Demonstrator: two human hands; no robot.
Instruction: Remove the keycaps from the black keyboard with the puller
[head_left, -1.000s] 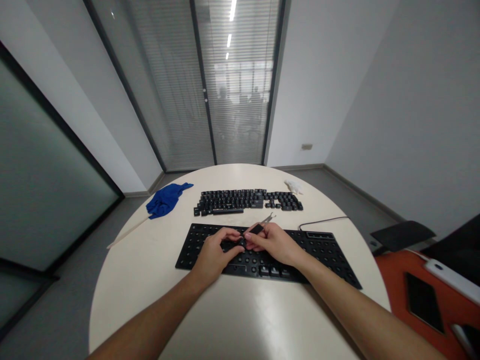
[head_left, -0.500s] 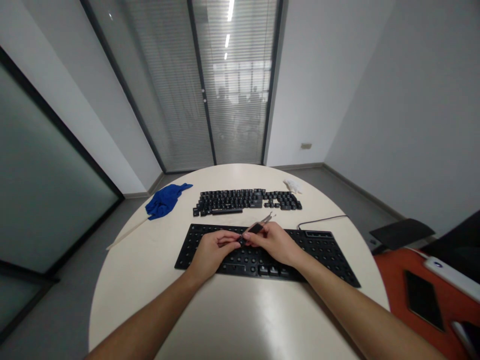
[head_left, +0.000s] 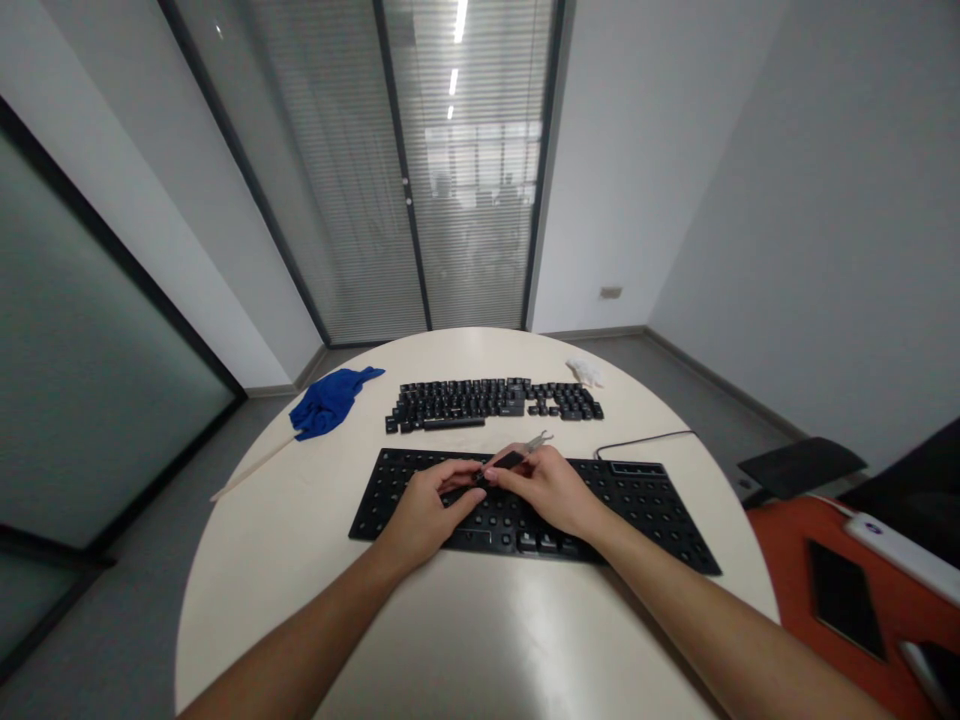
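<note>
A black keyboard base [head_left: 645,505] with most keycaps removed lies across the round table. My left hand [head_left: 425,508] rests on its middle, fingers curled and pinching a small black keycap [head_left: 478,478] where it meets my right hand. My right hand [head_left: 550,486] is closed on a keycap puller [head_left: 520,454] with a black grip and metal wire tips that point away from me. Several keycaps remain on the base near its front edge [head_left: 540,543].
Rows of loose black keycaps [head_left: 491,400] are laid out behind the keyboard. A blue cloth [head_left: 330,397] and a thin stick [head_left: 251,470] lie at the left, a white crumpled tissue [head_left: 586,371] at the back right. A cable [head_left: 645,440] runs right. An orange chair [head_left: 847,590] stands at the right.
Both hands stay pinched together over the keyboard's middle; they have shifted only slightly, and the puller's tips have tilted a little.
</note>
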